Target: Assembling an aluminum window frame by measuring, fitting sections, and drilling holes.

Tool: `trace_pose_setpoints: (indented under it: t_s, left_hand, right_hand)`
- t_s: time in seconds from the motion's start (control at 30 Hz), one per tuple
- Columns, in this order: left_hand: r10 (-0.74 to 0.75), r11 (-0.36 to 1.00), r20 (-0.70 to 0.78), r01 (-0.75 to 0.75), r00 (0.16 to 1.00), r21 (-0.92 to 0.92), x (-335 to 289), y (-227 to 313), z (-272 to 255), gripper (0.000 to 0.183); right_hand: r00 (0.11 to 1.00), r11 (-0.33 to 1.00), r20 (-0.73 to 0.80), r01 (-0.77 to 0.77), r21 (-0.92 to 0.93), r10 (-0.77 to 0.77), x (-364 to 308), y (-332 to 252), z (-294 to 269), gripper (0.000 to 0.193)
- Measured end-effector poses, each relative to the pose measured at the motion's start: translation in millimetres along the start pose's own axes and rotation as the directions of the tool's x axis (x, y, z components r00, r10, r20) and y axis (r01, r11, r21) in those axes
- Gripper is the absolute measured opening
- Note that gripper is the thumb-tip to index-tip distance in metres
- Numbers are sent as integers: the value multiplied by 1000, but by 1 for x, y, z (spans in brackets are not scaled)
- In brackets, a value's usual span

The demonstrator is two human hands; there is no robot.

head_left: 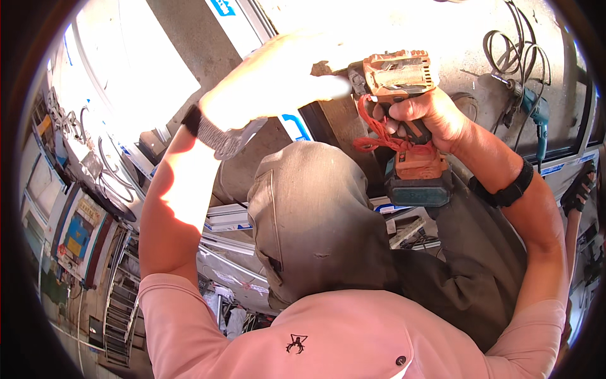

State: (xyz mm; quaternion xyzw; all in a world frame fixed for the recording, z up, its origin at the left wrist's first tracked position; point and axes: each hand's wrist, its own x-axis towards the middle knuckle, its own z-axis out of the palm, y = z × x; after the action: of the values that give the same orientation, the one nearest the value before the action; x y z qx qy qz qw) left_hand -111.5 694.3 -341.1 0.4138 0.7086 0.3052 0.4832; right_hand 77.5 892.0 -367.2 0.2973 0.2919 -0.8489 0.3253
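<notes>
A dusty orange cordless drill (401,72) is gripped by its handle in my right hand (435,117). Its nose points left, and the dark-based battery (418,177) hangs below my fingers. Red cord (379,136) is looped about the handle. My left hand (278,79) reaches in from the left, close to the drill's nose. Strong sunlight washes it out; one finger stretches toward the nose, and whatever the fingertips may hold cannot be made out. Around the left wrist is a grey band (218,136). Below the left hand runs a frame bar (295,126) with blue-marked film.
On the floor at the right lies a teal corded drill (536,110), with a coiled black cable (514,47) beyond it. Metal frame profiles (230,218) lie around my knee. At the far right another person's gloved hand (577,189) shows. A metal rack (120,297) stands lower left.
</notes>
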Motion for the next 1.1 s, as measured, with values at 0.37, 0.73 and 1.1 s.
trace_pose_setpoints:
  t_s: [0.37,0.73,1.1]
  left_hand:
    - [-239,960,403,278,883,-39,53,12,19,64]
    - [-124,987,371,154,920,-53,47,-4,18,65]
    - [-183,978,255,203,949,-56,37,25,10,54]
  right_hand:
    - [998,998,-65,14,69,-9,-3,10,-6,34]
    - [996,1000,-88,-1,20,3,-1,5,6,30]
    - [999,999,-25,-31,28,32,-2,2,0,31]
